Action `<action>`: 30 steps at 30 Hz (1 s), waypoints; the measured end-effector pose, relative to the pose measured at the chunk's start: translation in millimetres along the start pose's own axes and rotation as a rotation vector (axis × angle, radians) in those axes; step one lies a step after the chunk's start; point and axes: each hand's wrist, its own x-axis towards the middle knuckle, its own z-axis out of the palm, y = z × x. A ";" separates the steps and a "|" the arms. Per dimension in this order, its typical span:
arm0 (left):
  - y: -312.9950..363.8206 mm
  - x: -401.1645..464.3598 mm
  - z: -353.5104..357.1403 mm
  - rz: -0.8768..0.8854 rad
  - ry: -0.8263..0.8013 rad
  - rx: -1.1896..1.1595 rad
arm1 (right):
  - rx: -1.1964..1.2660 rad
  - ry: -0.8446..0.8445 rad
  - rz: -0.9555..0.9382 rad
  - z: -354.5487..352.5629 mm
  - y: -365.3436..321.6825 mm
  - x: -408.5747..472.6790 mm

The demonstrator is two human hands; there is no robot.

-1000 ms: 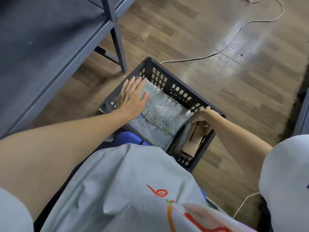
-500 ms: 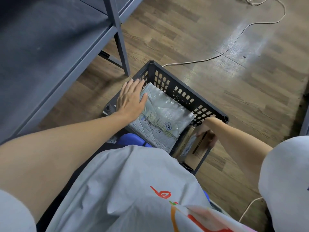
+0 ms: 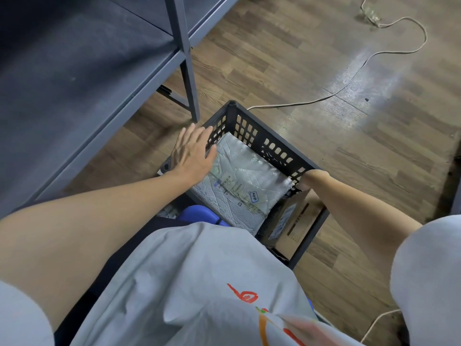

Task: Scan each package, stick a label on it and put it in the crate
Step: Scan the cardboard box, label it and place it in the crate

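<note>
A black slotted crate (image 3: pixel 264 137) stands on the wooden floor in front of me. A silvery bubble mailer (image 3: pixel 249 176) with a printed label lies flat on top inside it. A brown cardboard box (image 3: pixel 296 221) stands on edge along the crate's right side, beside the mailer. My left hand (image 3: pixel 192 153) hovers with straight fingers over the crate's left rim and the mailer's left edge. My right hand (image 3: pixel 304 183) reaches down into the crate's right side; its fingers are hidden behind the mailer and the crate wall.
A dark grey metal shelf (image 3: pixel 74 71) with an upright leg (image 3: pixel 189 91) stands close on the left of the crate. A white cable (image 3: pixel 349 89) runs across the floor behind the crate. A blue seat (image 3: pixel 199 213) shows below my shirt.
My left hand has slid left, off the mailer toward the crate's left rim. My right hand has sunk deeper into the crate with the cardboard box, and its fingers are now hidden.
</note>
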 end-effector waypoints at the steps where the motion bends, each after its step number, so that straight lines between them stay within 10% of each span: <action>1: -0.8 0.6 -1.6 0.001 0.005 0.008 | -0.006 0.054 -0.006 -0.8 -3.7 3.9; 7: -12.2 -1.0 -18.9 -0.061 0.001 0.051 | 0.154 0.395 -0.303 -14.1 -69.8 4.4; 30: -203.5 -203.1 -152.9 -0.960 0.313 0.097 | -0.426 0.680 -1.322 2.9 -405.1 -269.7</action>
